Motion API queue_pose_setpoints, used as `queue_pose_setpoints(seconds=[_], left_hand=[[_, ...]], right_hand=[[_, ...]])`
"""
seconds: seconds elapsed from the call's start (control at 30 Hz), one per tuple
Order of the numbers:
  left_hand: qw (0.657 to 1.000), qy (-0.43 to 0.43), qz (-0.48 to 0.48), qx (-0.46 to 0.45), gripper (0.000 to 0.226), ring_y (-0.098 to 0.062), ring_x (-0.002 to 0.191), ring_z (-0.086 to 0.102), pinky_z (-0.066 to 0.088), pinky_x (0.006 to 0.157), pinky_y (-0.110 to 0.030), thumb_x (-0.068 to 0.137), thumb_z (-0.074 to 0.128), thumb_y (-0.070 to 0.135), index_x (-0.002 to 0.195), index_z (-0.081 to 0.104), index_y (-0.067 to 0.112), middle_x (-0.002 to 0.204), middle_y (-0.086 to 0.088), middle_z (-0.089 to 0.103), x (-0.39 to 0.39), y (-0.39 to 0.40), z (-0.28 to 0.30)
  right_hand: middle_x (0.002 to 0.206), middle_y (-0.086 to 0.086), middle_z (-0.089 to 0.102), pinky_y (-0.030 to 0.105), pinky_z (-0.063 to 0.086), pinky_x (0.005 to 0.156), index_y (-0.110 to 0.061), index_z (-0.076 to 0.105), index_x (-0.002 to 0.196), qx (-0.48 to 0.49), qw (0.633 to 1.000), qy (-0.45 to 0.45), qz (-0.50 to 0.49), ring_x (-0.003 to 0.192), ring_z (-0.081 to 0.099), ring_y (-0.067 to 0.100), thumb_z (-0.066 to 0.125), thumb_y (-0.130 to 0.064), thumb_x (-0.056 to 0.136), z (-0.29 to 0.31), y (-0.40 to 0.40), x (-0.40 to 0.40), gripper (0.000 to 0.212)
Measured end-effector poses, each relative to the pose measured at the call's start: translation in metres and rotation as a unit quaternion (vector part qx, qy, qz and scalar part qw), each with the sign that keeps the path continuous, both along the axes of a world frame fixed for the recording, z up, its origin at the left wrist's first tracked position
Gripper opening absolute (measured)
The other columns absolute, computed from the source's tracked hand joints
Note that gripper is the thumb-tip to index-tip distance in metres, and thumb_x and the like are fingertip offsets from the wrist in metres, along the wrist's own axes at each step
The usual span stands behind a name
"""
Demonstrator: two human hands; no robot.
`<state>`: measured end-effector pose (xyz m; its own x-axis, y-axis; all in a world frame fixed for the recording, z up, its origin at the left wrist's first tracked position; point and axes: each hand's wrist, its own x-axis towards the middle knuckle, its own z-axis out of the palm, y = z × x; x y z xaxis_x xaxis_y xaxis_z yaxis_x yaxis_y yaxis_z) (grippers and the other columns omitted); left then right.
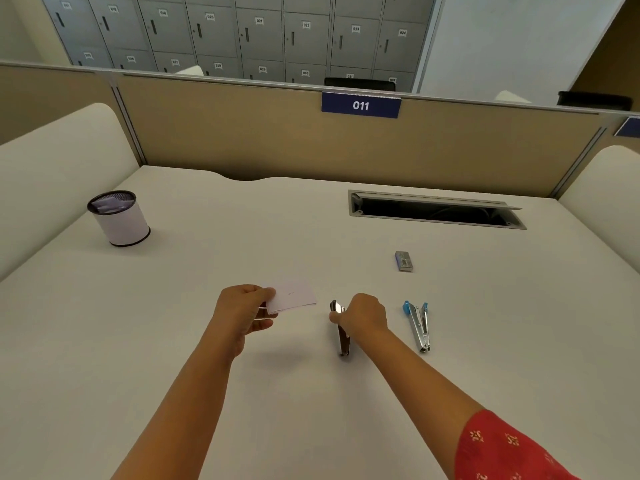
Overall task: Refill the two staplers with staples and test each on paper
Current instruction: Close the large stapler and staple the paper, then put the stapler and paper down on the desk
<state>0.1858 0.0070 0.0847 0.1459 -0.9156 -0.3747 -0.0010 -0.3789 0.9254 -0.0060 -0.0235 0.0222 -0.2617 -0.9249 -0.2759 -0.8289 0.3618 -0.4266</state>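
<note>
While the left hand [244,311] pinches a small white sheet of paper [294,296] between thumb and fingers, raised above the pale bench [207,393], the right hand [363,315] is closed over the front end of a dark brown metal stapler [343,336] lying on the bench. Just right of the right hand lies a silver metal stapler with blue plastic ends [418,325], opened in a V. Beyond the right hand, well apart, rests a small grey staple box [403,261]. Far beyond the left hand stands a white cylindrical mesh-rimmed cup [119,218].
</note>
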Motion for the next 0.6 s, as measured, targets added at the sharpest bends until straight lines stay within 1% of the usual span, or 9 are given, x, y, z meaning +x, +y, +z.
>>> queue_pose_setpoints(seconds=[0.1,0.13,0.2,0.3,0.4,0.47,0.53,0.57,0.6], left_hand=[[1.0,-0.002,-0.001,0.001,0.013,-0.022,0.064,0.062,0.05,0.054,-0.026,0.088,0.057,0.009,0.076,0.06,0.003,0.08,-0.012,0.063,0.001,0.0,-0.001],[1.0,-0.002,-0.001,0.001,0.013,-0.022,0.064,0.062,0.05,0.054,-0.026,0.088,0.057,0.009,0.076,0.06,0.003,0.08,-0.012,0.063,0.001,0.0,-0.002],[1.0,-0.002,0.0,0.001,0.013,-0.022,0.065,0.062,0.05,0.055,-0.026,0.088,0.057,0.009,0.077,0.06,0.003,0.08,-0.012,0.063,0.001,0.0,-0.003],[1.0,-0.004,0.001,0.002,0.014,-0.022,0.065,0.062,0.05,0.055,-0.026,0.088,0.057,0.009,0.076,0.06,0.003,0.079,-0.011,0.063,0.0,-0.001,-0.003],[1.0,-0.003,0.0,0.002,0.015,-0.022,0.064,0.062,0.051,0.055,-0.026,0.087,0.058,0.009,0.074,0.06,0.003,0.078,-0.011,0.064,-0.001,-0.002,-0.004],[1.0,-0.003,-0.002,0.003,0.014,-0.021,0.064,0.062,0.051,0.056,-0.027,0.087,0.058,0.009,0.074,0.06,0.003,0.078,-0.01,0.064,-0.001,-0.003,-0.004],[1.0,-0.003,-0.004,0.003,0.014,-0.021,0.063,0.062,0.051,0.055,-0.026,0.087,0.058,0.009,0.074,0.06,0.003,0.077,-0.01,0.064,-0.002,-0.003,-0.005],[1.0,-0.004,-0.005,0.004,0.014,-0.021,0.063,0.062,0.051,0.055,-0.026,0.087,0.058,0.009,0.075,0.06,0.003,0.077,-0.01,0.064,-0.002,-0.004,-0.005],[1.0,-0.003,-0.005,0.004,0.014,-0.021,0.063,0.062,0.051,0.055,-0.026,0.087,0.058,0.009,0.075,0.06,0.002,0.077,-0.01,0.064,-0.002,-0.004,-0.005]], right_hand=[[0.056,-0.002,0.039,0.023,0.025,0.041,-0.013,0.033,0.055,-0.011,1.0,0.014,0.005,0.057,0.046,0.017,0.067,-0.036,0.077,-0.001,-0.001,0.001,0.047],[0.057,-0.002,0.038,0.023,0.025,0.041,-0.013,0.033,0.055,-0.012,1.0,0.018,0.007,0.062,0.048,0.019,0.067,-0.037,0.077,-0.001,-0.001,0.001,0.047],[0.057,-0.002,0.038,0.023,0.026,0.04,-0.013,0.033,0.055,-0.011,1.0,0.02,0.009,0.066,0.049,0.02,0.067,-0.037,0.077,-0.002,-0.001,0.002,0.048],[0.056,-0.002,0.039,0.022,0.025,0.04,-0.014,0.033,0.054,-0.01,1.0,0.014,0.001,0.061,0.048,0.018,0.067,-0.038,0.077,-0.004,-0.002,0.002,0.048],[0.054,-0.002,0.038,0.023,0.024,0.04,-0.014,0.031,0.053,-0.02,1.0,0.011,-0.006,0.048,0.038,0.01,0.067,-0.04,0.077,-0.005,-0.002,0.002,0.05],[0.055,-0.002,0.04,0.024,0.027,0.041,-0.013,0.032,0.055,-0.025,1.0,0.001,-0.017,0.047,0.037,0.009,0.067,-0.044,0.076,-0.004,-0.002,0.001,0.051],[0.065,-0.001,0.049,0.025,0.033,0.047,-0.01,0.042,0.067,-0.036,0.999,0.003,-0.026,0.057,0.047,0.013,0.064,-0.052,0.076,0.001,-0.001,-0.001,0.048],[0.077,0.002,0.057,0.026,0.036,0.054,-0.009,0.048,0.081,-0.044,0.999,0.007,-0.025,0.069,0.055,0.018,0.061,-0.057,0.077,0.004,-0.001,-0.001,0.05],[0.094,0.005,0.062,0.027,0.039,0.062,-0.007,0.052,0.099,-0.057,0.998,0.004,-0.022,0.085,0.06,0.022,0.057,-0.06,0.078,0.008,-0.002,-0.001,0.057]])
